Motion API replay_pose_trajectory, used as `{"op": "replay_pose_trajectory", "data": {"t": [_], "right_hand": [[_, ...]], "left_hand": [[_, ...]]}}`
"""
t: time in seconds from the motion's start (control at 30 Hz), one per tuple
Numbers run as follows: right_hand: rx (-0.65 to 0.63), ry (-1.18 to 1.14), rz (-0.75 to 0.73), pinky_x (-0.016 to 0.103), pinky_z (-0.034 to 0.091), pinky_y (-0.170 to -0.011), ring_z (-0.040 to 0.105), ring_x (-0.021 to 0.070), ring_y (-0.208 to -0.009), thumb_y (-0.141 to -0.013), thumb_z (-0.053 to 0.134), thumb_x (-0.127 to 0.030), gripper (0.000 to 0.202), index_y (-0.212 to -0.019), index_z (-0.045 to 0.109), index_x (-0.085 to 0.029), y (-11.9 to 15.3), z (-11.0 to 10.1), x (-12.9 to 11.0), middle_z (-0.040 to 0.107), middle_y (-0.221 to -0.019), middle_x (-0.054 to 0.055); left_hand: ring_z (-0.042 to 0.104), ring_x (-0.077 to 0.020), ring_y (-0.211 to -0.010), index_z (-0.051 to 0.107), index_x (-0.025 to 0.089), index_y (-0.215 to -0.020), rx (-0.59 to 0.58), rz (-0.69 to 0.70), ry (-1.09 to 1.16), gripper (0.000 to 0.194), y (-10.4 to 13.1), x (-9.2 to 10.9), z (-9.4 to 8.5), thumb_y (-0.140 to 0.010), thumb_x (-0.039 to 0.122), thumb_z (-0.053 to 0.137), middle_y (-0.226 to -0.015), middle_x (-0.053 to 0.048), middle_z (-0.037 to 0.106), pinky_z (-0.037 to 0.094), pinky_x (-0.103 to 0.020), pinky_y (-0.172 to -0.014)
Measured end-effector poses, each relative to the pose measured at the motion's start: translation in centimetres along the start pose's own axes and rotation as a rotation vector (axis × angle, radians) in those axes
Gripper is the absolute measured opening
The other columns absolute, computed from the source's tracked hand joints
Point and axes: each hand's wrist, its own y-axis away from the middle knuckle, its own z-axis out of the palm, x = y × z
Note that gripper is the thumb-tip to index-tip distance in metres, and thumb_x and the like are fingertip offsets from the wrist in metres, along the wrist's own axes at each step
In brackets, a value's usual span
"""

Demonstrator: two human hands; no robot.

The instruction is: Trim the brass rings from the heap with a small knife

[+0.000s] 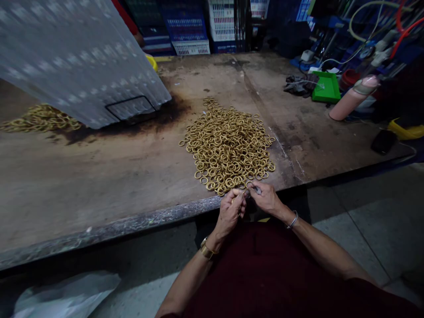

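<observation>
Several brass-coloured rings (232,145) lie in a heap near the front edge of the wooden table. My left hand (231,210), with a gold watch at the wrist, is closed in a pinch just off the table edge, and a bit of brass colour shows between its fingers. Right beside it, my right hand (264,197) is closed around a small greyish thing too small to name. The fingertips of both hands meet at the near side of the heap.
A grey ribbed panel (86,57) stands at the left, with more rings (43,118) beside it. At the right are a green tray (326,87), a pink cylinder (353,99), a dark phone-like object (384,141) and hoses. Crates (190,26) stand behind the table (132,176).
</observation>
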Motion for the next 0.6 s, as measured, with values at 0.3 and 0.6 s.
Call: {"op": "replay_pose_trajectory", "data": {"t": [0.3, 0.6], "right_hand": [[-0.186, 0.422, -0.154, 0.023, 0.027, -0.055, 0.049, 0.013, -0.058, -0.074, 0.046, -0.012, 0.014, -0.075, 0.058, -0.019, 0.9, 0.1, -0.3, 0.06, -0.065, 0.002], [-0.016, 0.567, 0.042, 0.025, 0.033, -0.062, 0.06, 0.0171, -0.071, -0.083, 0.047, -0.02, 0.021, -0.098, 0.061, -0.02, -0.4, -1.8, 0.9, 0.068, -0.083, 0.005]], "left_hand": [[0.041, -0.0041, -0.042, 0.051, 0.018, -0.074, 0.053, 0.072, -0.125, 0.037, 0.0, -0.3, -0.1, -0.072, 0.053, 0.064, -0.058, 0.006, 0.048, 0.033, -0.015, -0.038], [0.042, -0.0044, -0.043, 0.052, 0.017, -0.077, -0.109, -0.068, 0.184, 0.033, 1.7, 1.3, 0.1, -0.073, 0.046, 0.067, -0.062, 0.003, 0.052, 0.031, -0.015, -0.036]]}}
